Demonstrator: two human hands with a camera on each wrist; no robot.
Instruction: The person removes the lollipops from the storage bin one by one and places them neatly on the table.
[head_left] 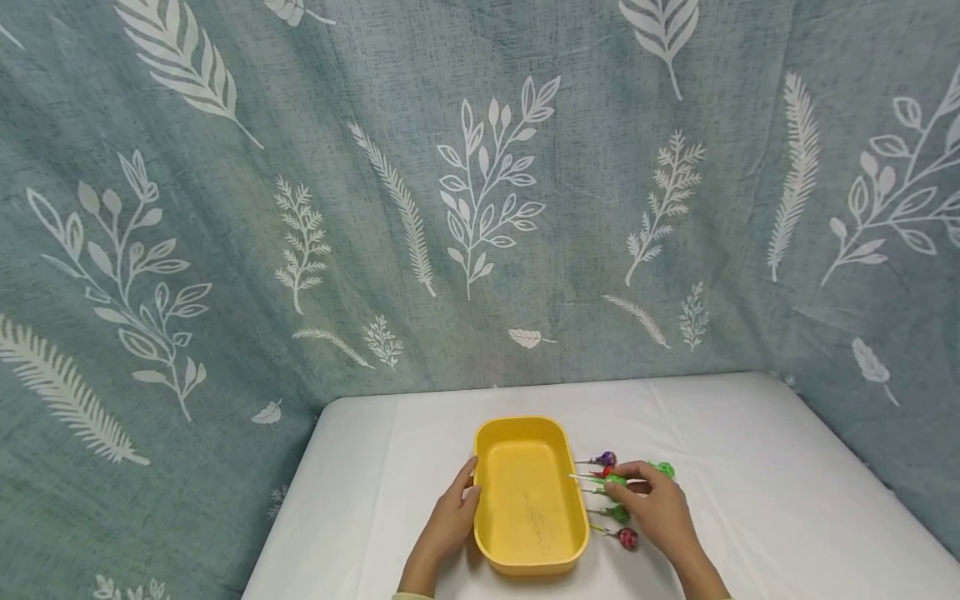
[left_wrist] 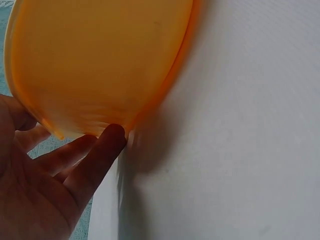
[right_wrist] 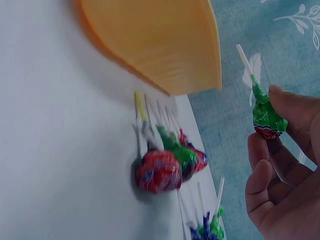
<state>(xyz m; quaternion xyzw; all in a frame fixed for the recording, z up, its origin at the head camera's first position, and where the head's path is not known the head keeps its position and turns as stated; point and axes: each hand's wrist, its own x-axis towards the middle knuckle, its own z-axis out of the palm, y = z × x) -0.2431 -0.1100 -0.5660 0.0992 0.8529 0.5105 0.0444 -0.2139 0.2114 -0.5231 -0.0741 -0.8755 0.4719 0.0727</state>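
Observation:
A yellow plastic tub stands on the white table, empty inside. My left hand rests against its left wall, fingers straight and touching the rim. My right hand pinches a green-wrapped lollipop by its head, stick pointing toward the tub. Several more lollipops lie in a row right of the tub: a purple one, a green one and a red one, seen close up in the right wrist view.
The white table spreads to the right and back. A grey-green curtain with white leaf prints hangs behind and on both sides. The table's left edge runs close to my left arm.

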